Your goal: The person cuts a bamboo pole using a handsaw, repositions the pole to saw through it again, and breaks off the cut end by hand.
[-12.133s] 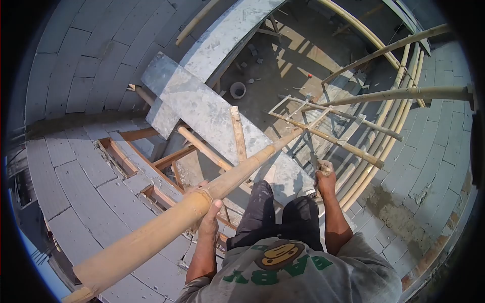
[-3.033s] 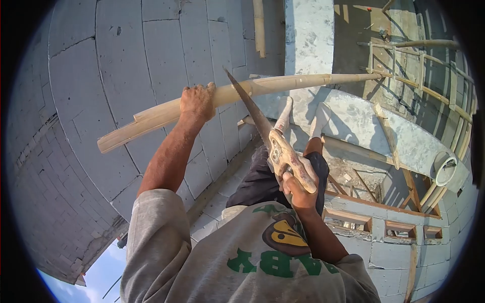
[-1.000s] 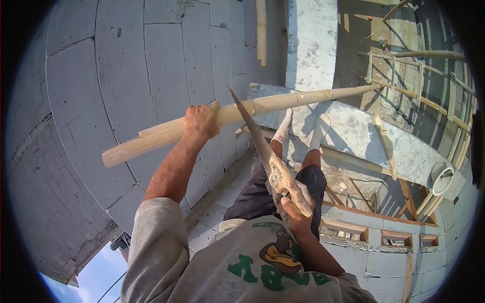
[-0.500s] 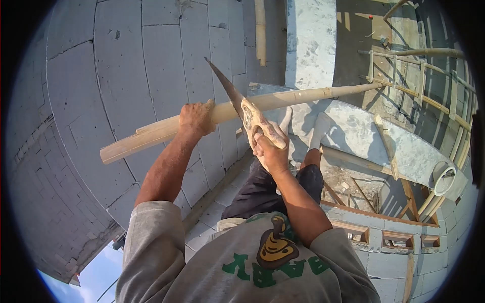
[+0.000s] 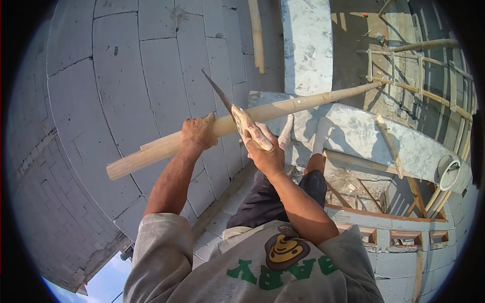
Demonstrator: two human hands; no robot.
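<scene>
A long bamboo pole (image 5: 308, 101) runs from the lower left up to the right, its near end cut with a step. My left hand (image 5: 198, 132) is wrapped round the pole close to that thick end. To the right of it, my right hand (image 5: 267, 153) grips the pale handle of a handsaw (image 5: 219, 93). The blade lies across the pole just right of my left hand and points up and to the left. How deep the teeth sit in the bamboo, if at all, cannot be made out.
Under my feet is a whitish board (image 5: 353, 121), with a white bucket (image 5: 448, 172) at its right end. A grey block wall (image 5: 121, 70) rises on the left. A bamboo ladder (image 5: 411, 88) stands at the upper right, above a lower floor. Wooden frames (image 5: 361, 233) line the block wall below.
Since the earliest frame, the view has turned and my left hand has taken hold nearer the pole's thick end. Over the last second, my right hand has pushed the saw up and left across the pole.
</scene>
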